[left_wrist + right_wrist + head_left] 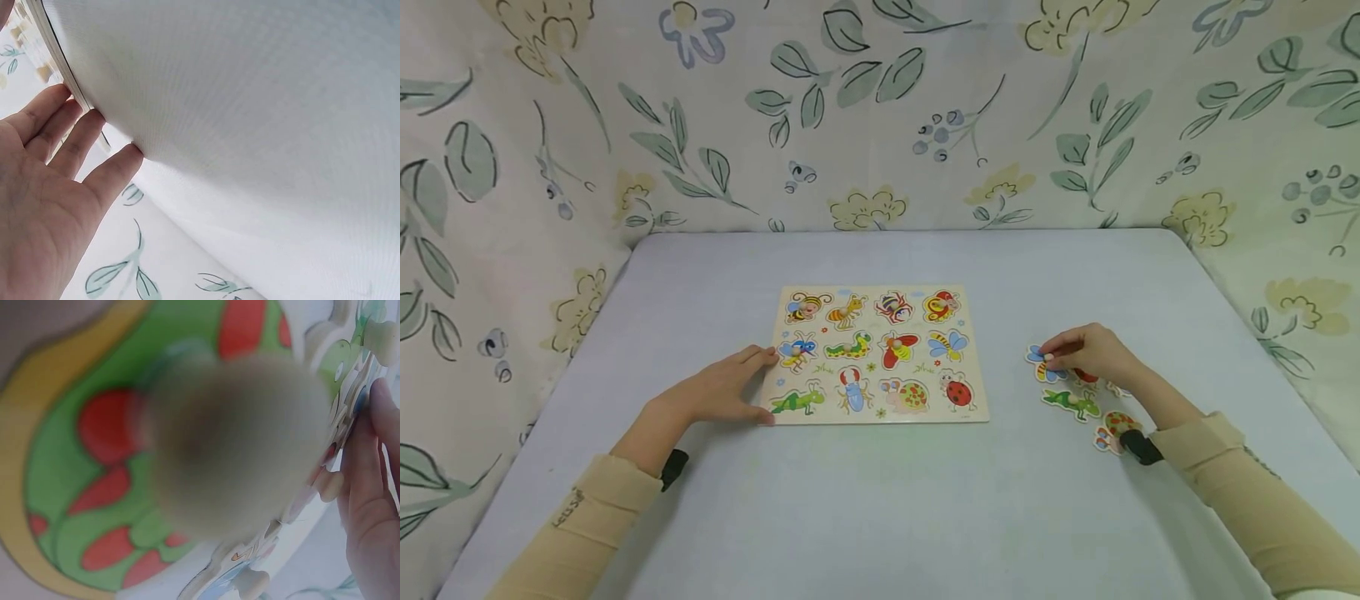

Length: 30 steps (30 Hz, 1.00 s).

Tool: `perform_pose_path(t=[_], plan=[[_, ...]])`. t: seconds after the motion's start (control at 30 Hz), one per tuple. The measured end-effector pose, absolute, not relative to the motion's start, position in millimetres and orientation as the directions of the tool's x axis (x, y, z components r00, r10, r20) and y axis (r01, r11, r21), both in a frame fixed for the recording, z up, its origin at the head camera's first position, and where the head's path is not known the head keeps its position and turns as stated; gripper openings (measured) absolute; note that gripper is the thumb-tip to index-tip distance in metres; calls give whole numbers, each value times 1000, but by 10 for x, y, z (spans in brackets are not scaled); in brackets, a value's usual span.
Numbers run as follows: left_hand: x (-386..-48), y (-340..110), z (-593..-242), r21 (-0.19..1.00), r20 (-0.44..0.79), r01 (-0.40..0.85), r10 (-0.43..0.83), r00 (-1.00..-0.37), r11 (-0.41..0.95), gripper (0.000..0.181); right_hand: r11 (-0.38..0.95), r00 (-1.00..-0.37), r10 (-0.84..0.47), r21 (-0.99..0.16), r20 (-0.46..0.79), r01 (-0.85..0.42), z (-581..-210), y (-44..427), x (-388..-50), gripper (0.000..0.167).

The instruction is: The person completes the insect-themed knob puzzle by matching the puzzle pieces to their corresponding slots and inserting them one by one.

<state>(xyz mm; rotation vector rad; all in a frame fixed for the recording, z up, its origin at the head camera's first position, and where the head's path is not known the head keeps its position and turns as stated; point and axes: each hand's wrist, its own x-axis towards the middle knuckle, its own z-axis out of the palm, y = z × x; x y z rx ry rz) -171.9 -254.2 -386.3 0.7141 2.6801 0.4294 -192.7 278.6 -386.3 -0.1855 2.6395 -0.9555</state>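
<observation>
A puzzle board (880,437) with printed insects lies flat; several knobbed pieces sit in its upper two rows. My left hand (721,390) touches the board's left edge with spread fingers; in the left wrist view the hand (56,181) has its fingertips along that edge. To the right, my right hand (1096,357) pinches the blue-winged dragonfly piece (1041,372) between thumb and fingers. A green grasshopper piece (1072,403) lies just below it. The snail piece (1122,423) fills the near part of the right wrist view, where the right hand (375,500) is behind.
A red piece (1084,377) and another light piece (1117,389) lie partly under my right hand. The white table (880,517) meets a flowered cloth (880,125) at the back and sides. Dark wrist cameras show at both cuffs.
</observation>
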Motion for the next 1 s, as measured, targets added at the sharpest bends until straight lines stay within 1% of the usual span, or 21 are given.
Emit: perform_pose_path(t=[0.17,0.47,0.73,1.0], plan=[[-1720,-2533,-3850,366,-243,418,519,-820,832,94,776,-939,-225,-630,-260,-12,-3850,2776,-1930,25],[-1720,-2541,-3855,379,-240,416,522,-818,827,94,782,-940,-249,-621,-233,-53,-3834,2754,-1946,19],[-1719,-2545,-3860,376,-230,428,530,-816,822,93,783,-943,-246,-619,-225,-57,-3811,2672,-1935,19],[-1715,-2545,-3856,377,-235,421,525,-818,825,94,759,-954,-241,-647,-177,-72,-3815,2541,-1894,20]])
